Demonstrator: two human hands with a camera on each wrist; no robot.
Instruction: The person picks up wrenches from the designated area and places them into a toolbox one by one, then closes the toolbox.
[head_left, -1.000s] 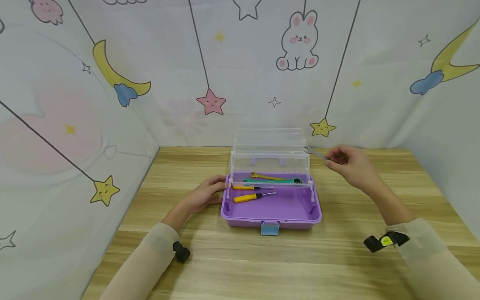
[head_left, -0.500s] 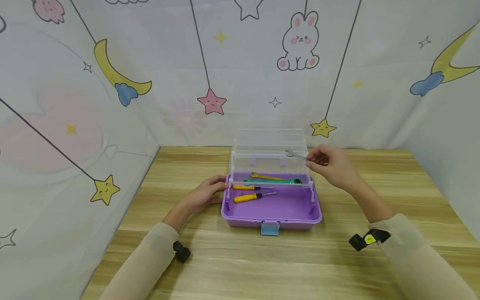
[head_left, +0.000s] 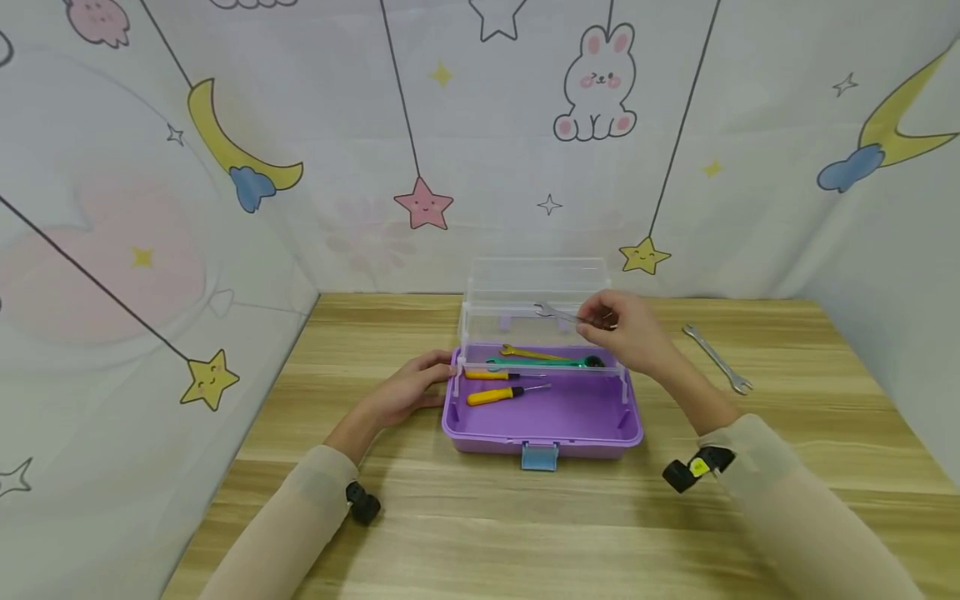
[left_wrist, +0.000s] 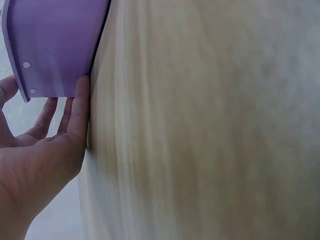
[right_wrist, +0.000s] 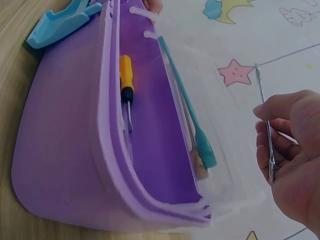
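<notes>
A slim, shiny silver metal open-ended wrench (head_left: 557, 312) is hanging in the air before the raised clear plastic lid (head_left: 536, 273) of a purple plastic toolbox (head_left: 487, 447). The right hand (head_left: 628, 335) is pinching it between thumb and fingers. The left hand (head_left: 407, 392) is touching the toolbox's left end, fingers spreading. A yellow-green label (head_left: 699, 467), too small to read, is showing at the right wrist.

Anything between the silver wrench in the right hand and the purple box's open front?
Nothing visible blocks the silver wrench from the open front of the purple box; the nearer yellow screwdriver lies inside, toward the left.
</notes>
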